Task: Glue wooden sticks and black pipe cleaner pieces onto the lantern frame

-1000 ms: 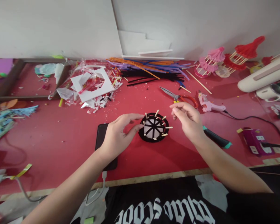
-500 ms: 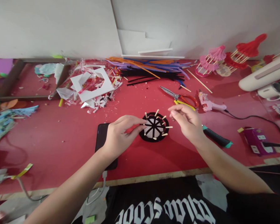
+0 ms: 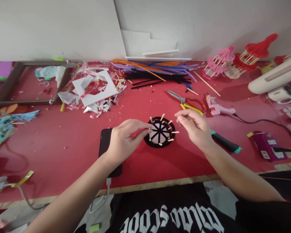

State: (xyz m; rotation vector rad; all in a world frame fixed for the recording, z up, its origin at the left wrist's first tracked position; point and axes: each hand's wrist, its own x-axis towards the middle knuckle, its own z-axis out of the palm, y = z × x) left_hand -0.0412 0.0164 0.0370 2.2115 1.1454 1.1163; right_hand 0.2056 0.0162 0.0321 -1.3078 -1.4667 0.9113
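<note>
A round black frame point(image 3: 160, 146) lies on the red table, with a white disc point(image 3: 156, 138) inside it. Black spokes cross the disc like a wheel. Several short wooden sticks point(image 3: 175, 132) stand up around its rim, tilting outward. My left hand point(image 3: 127, 139) pinches one stick at the rim's left side between thumb and forefinger; the fingertips hide most of that stick. To the right of the frame and apart from it, my right hand point(image 3: 192, 126) hovers with curled fingers and the thumb against the forefinger. Whatever may lie in that pinch is too small to make out.
Scissors point(image 3: 177, 96), a yellow-handled tool point(image 3: 191, 108), a pink glue gun point(image 3: 217, 106) and a dark-handled cutter point(image 3: 225, 141) lie right. A phone point(image 3: 105, 140) is under my left wrist. Pipe cleaners point(image 3: 157, 69), foam scraps point(image 3: 100, 92) and small carousel-like models point(image 3: 218, 63) sit behind.
</note>
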